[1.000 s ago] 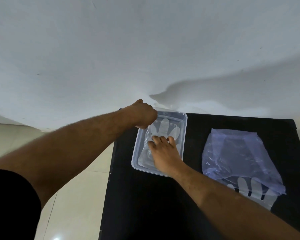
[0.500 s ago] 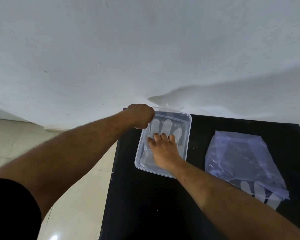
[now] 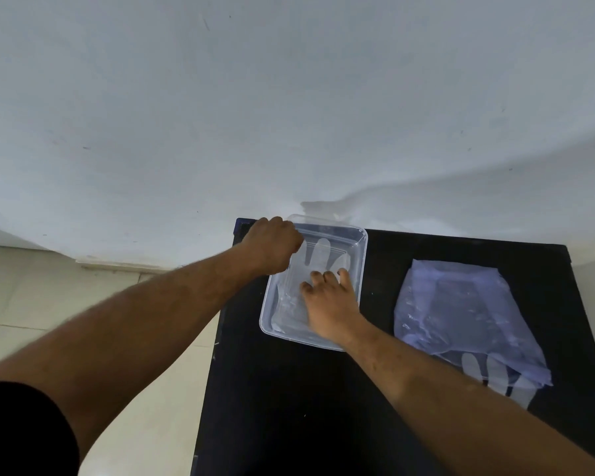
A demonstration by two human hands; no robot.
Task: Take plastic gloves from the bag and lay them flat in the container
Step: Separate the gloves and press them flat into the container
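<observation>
One clear container (image 3: 360, 266): glove (image 3: 320, 255) inside, pressed flat by open right hand (image 3: 330, 304); left hand (image 3: 272, 243) fisted at its far-left corner, hold unclear. One bag (image 3: 461, 310) right of container, gloves (image 3: 488, 372) protruding.

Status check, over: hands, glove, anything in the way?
Right hand flat on glove in container. Left hand curled at container's far-left corner. Bag apart, right. Nothing blocking.

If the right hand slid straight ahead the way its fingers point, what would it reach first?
The right hand lies flat on the glove in the container, pointing toward the wall. Sliding on, it would cross the glove's fingers, then probably meet the container's far wall; depth is hard to judge.
</observation>
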